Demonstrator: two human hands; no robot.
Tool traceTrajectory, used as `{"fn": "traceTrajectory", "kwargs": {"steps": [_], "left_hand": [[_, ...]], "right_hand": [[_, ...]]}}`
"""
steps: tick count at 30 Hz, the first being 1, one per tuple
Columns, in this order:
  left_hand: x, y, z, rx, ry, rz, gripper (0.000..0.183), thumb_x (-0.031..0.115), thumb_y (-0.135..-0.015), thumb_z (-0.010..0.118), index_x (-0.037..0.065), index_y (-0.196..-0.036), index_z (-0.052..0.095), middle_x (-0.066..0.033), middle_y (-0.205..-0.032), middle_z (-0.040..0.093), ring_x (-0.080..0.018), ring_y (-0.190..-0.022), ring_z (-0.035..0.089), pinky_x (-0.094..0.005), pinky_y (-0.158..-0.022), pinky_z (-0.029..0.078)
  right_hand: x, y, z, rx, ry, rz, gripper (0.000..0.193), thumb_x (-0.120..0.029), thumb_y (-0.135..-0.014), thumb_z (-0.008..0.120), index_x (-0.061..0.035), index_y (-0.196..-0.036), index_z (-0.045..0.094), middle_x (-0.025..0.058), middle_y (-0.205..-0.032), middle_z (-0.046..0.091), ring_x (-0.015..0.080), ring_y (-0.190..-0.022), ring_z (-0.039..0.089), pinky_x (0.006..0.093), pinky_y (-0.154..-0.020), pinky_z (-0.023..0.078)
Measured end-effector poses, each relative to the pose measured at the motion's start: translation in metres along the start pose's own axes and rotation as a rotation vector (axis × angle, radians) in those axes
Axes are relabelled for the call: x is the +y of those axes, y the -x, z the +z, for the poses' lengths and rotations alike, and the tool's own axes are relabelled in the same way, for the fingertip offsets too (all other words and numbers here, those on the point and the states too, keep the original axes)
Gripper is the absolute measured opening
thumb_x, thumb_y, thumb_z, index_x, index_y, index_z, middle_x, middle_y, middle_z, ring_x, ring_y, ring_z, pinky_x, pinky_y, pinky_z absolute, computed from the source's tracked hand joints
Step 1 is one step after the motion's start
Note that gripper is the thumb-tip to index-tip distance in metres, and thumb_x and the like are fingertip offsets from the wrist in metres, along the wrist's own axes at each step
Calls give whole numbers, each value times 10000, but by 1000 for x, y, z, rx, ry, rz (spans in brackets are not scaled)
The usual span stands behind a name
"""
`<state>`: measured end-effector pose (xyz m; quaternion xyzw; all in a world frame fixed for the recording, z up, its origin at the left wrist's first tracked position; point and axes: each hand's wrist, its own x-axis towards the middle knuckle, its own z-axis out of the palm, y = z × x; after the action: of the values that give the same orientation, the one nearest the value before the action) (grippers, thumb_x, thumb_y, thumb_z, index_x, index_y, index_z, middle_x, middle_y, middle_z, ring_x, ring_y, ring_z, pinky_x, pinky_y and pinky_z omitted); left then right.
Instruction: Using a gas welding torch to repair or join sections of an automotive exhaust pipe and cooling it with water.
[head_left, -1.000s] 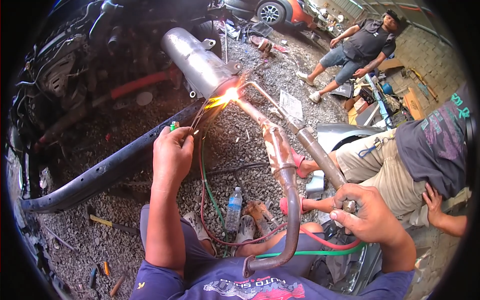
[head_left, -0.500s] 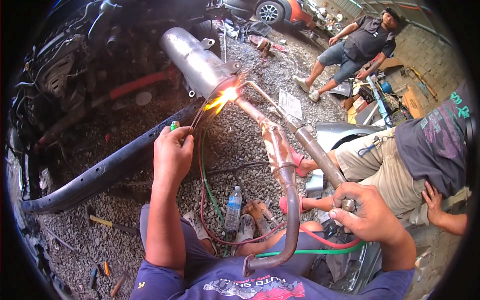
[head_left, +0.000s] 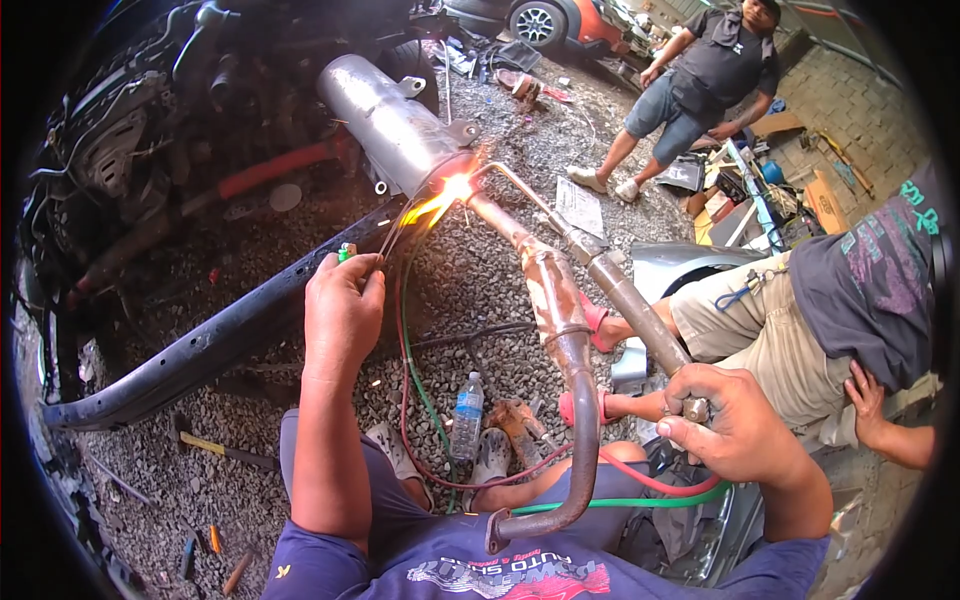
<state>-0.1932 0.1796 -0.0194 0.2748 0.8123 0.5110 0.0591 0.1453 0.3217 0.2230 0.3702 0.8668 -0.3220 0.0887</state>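
My right hand point(head_left: 738, 425) is closed round the rear of a gas welding torch point(head_left: 630, 300). The torch's thin bent tip points at the joint between a silver muffler point(head_left: 390, 120) and a rusty exhaust pipe point(head_left: 560, 290). A bright flame point(head_left: 455, 188) glows there, with orange fire spreading to its lower left. Pinched in my left hand point(head_left: 343, 310) are thin filler rods point(head_left: 395, 228) whose far ends reach toward the flame. A small green lighter-like object point(head_left: 346, 253) shows at its fingertips. The pipe curves down to a flange near my lap.
A dark metal beam point(head_left: 220, 330) runs along the left, by an open engine bay point(head_left: 120, 150). Red and green hoses point(head_left: 640, 500) loop over my legs. A water bottle point(head_left: 467, 415) stands on gravel. One person point(head_left: 830, 300) is close at right; another point(head_left: 700, 90) stands behind.
The standing person at the back has shifted slightly left and up in view. The flame still burns at the joint, and both my hands stay almost in place.
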Motion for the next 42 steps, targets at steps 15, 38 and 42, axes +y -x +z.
{"fn": "traceTrajectory", "kwargs": {"steps": [15, 38, 42], "left_hand": [[-2, 0, 2, 16, -1, 31, 261, 105, -992, 768, 16, -1221, 857, -276, -1300, 776, -406, -1326, 725, -430, -1151, 532], [-17, -5, 22, 107, -63, 158, 256, 78, -980, 755, -15, -1201, 843, -236, -1059, 738, -395, -951, 757, -463, -899, 597], [-14, -6, 20, 113, -34, 182, 255, 80, -981, 754, -15, -1200, 843, -237, -1067, 740, -396, -960, 760, -462, -903, 598]], "right_hand": [[2, -2, -1, -10, 16, -26, 178, -109, -954, 821, -12, -1070, 726, 179, -966, 763, 351, -890, 761, 435, -851, 585], [-4, -1, 0, -3, -20, 7, 165, -83, -955, 818, 9, -1059, 728, 145, -921, 730, 276, -838, 729, 398, -796, 570], [-6, -1, -1, -5, 0, -1, 165, -84, -954, 821, 3, -1054, 724, 152, -936, 739, 286, -854, 738, 402, -812, 576]]}}
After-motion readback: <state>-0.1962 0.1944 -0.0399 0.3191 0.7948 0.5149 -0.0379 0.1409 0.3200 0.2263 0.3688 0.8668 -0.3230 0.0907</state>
